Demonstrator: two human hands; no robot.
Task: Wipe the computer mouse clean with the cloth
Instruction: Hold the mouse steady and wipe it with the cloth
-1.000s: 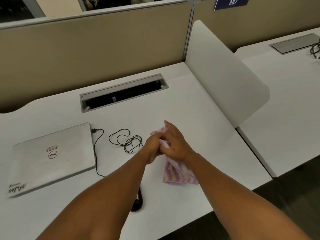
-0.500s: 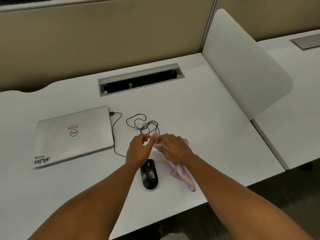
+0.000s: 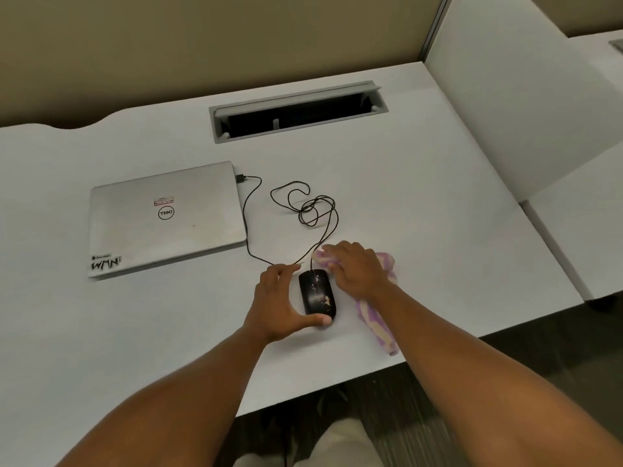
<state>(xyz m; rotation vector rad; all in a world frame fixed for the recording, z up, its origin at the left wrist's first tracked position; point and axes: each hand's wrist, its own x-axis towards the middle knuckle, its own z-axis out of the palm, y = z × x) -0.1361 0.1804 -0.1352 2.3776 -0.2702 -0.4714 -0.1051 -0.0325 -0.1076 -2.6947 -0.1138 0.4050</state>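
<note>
Two bare hands met at one black computer mouse near the front edge of a white desk.

Near the frame's centre, the left hand [image 3: 281,303] cupped the smudged black oval computer mouse [image 3: 317,292], thumb curled round its near end and fingers at its left side, while the right hand [image 3: 357,269] lay just right of it, fingers curled down over one crumpled purple-and-cream striped cloth [image 3: 376,318] that trailed toward the desk's front edge. One thin black cable [image 3: 305,205] ran from the mouse in loose loops to one closed silver laptop [image 3: 165,215] left of centre, plugged into its right side. Farther up the white desk [image 3: 421,210], one grey rectangular cable tray [image 3: 298,111] stood with its lid open; its dark inside showed no contents I could make out.
</note>
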